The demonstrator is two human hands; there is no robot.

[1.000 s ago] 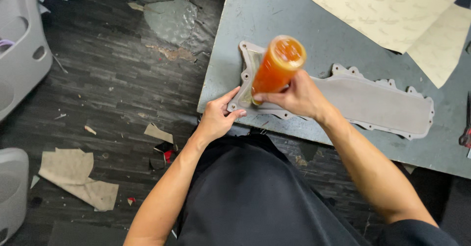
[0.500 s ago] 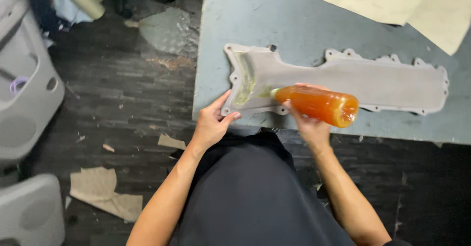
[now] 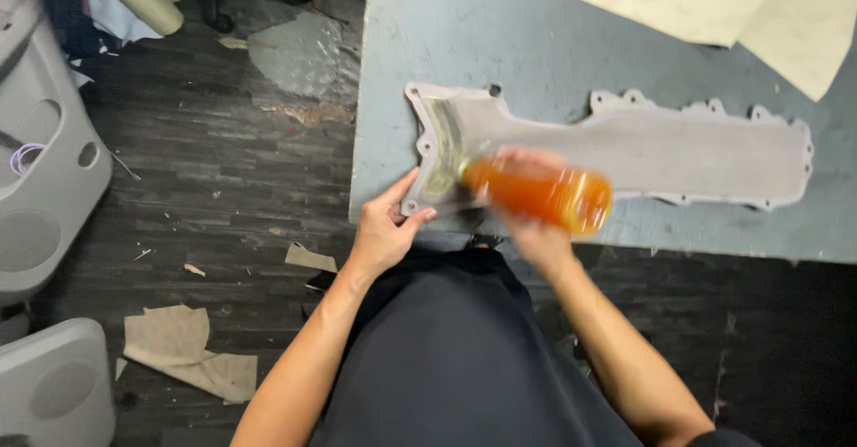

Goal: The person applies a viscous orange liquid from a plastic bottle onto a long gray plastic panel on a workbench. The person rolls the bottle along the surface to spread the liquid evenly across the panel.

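A long grey flat panel (image 3: pixel 678 153) with tabbed edges lies on the grey-blue table (image 3: pixel 536 45). My right hand (image 3: pixel 534 233) grips an orange bottle (image 3: pixel 536 194), tipped so its nozzle touches the panel's left end, where a yellowish wet streak (image 3: pixel 444 148) shows. The bottle and hand are blurred by motion. My left hand (image 3: pixel 386 226) presses its fingers on the panel's lower left corner at the table's edge.
Beige sheets (image 3: pixel 714 1) lie on the table's far side. Grey moulded plastic panels (image 3: pixel 45 170) stand on the dark floor at left, with beige offcuts (image 3: pixel 183 349) and scraps scattered about.
My right hand swung the bottle from upright to nearly flat, and it has now slid left along the panel's left end. The left hand stays on the corner.
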